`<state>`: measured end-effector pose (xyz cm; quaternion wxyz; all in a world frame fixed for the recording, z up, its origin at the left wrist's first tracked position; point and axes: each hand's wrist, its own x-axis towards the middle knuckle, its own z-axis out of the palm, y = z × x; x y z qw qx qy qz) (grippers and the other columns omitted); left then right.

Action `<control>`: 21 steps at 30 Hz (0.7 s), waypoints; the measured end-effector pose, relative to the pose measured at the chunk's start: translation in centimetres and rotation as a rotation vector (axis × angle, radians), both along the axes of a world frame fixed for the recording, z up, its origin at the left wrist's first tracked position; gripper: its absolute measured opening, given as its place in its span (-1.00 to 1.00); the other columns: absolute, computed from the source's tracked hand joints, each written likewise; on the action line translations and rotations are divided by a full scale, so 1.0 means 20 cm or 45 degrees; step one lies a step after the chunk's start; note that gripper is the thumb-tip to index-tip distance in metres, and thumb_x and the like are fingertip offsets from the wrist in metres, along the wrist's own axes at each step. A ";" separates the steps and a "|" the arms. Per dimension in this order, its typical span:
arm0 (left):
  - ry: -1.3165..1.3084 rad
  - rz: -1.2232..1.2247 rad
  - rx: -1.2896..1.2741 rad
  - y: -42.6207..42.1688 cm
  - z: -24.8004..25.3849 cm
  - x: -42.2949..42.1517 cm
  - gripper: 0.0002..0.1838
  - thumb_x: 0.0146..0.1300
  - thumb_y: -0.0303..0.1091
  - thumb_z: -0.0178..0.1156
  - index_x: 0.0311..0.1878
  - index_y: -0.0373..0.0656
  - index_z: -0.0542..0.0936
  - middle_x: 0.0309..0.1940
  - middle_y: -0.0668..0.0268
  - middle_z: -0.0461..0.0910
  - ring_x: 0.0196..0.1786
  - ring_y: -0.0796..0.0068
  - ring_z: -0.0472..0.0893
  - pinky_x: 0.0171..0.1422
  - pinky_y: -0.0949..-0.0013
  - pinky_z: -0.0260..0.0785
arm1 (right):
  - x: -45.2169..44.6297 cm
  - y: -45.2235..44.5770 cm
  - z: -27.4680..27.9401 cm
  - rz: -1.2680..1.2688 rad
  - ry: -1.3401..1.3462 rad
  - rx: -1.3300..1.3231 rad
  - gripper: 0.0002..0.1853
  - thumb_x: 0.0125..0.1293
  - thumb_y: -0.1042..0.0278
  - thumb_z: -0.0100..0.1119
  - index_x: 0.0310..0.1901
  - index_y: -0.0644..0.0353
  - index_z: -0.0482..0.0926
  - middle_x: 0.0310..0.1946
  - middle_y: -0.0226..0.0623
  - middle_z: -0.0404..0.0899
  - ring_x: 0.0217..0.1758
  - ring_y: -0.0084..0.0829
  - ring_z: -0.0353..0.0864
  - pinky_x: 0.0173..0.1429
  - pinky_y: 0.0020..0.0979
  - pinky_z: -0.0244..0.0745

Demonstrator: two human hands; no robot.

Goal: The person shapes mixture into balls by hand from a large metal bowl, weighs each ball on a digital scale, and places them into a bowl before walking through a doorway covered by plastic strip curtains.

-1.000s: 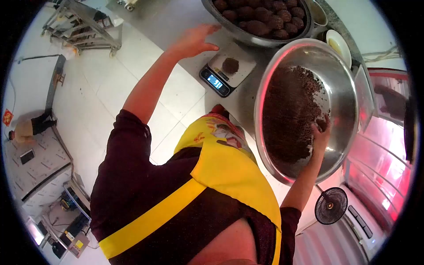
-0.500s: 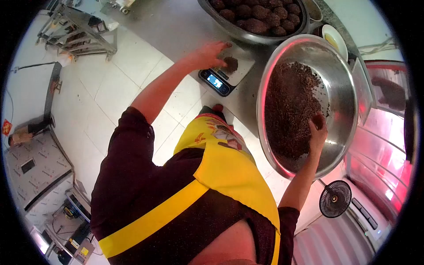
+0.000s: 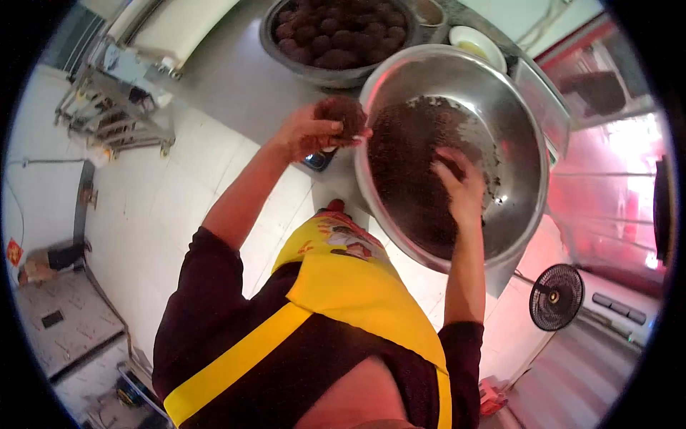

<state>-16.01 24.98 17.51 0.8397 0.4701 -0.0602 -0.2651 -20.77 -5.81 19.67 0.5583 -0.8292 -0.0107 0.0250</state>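
Observation:
My left hand [image 3: 304, 136] is closed around a dark brown crumbly clump [image 3: 344, 114], held up beside the rim of a big steel basin [image 3: 525, 214]. Below that hand, a digital kitchen scale [image 3: 319, 160] is mostly hidden; only a dark corner of it shows. Inside the basin lies a loose dark brown crumbly mixture [image 3: 411, 179], piled toward the left side. My right hand [image 3: 463, 186] is over this mixture with thumb and fingers apart, slightly blurred, and nothing shows in its grip.
A second basin [image 3: 314, 74] full of dark round balls [image 3: 341, 39] stands behind on the metal table [image 3: 221, 79]. A white bowl [image 3: 477, 46] sits past the big basin. At the lower right is a black fan [image 3: 557, 297]; a metal rack [image 3: 118, 118] stands at the left.
My left hand has taken the clump off the scale and lifted it toward the big basin. My right hand has shifted up within the basin. The view has turned slightly.

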 end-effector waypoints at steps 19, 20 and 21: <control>0.328 -0.425 -0.250 -0.76 0.01 0.08 -0.58 0.38 -0.03 0.00 0.10 -0.15 0.47 -0.09 0.24 0.57 -0.06 0.34 0.60 0.03 0.15 0.51 | 0.07 -0.22 -0.04 -0.274 0.128 0.227 -0.79 0.12 0.46 0.26 -0.18 0.25 0.60 -0.17 -0.21 0.60 -0.12 -0.27 0.60 -0.01 -0.42 0.46; 0.421 -0.387 -0.305 -0.78 -0.02 0.11 -0.60 0.38 -0.04 0.02 0.08 -0.15 0.48 -0.10 0.23 0.57 -0.05 0.33 0.60 0.05 0.14 0.50 | 0.08 -0.25 -0.09 -0.247 -0.102 -0.098 -0.78 0.13 0.44 0.26 -0.17 0.26 0.61 -0.14 -0.18 0.59 -0.09 -0.25 0.59 0.01 -0.41 0.46; 0.520 -0.348 -0.353 -0.79 -0.08 0.12 -0.61 0.37 -0.05 0.03 0.07 -0.14 0.50 -0.10 0.23 0.58 -0.05 0.32 0.60 0.06 0.12 0.49 | 0.08 -0.26 -0.14 -0.216 -0.325 -0.416 -0.77 0.13 0.41 0.26 -0.15 0.26 0.61 -0.12 -0.14 0.59 -0.06 -0.24 0.59 0.03 -0.40 0.45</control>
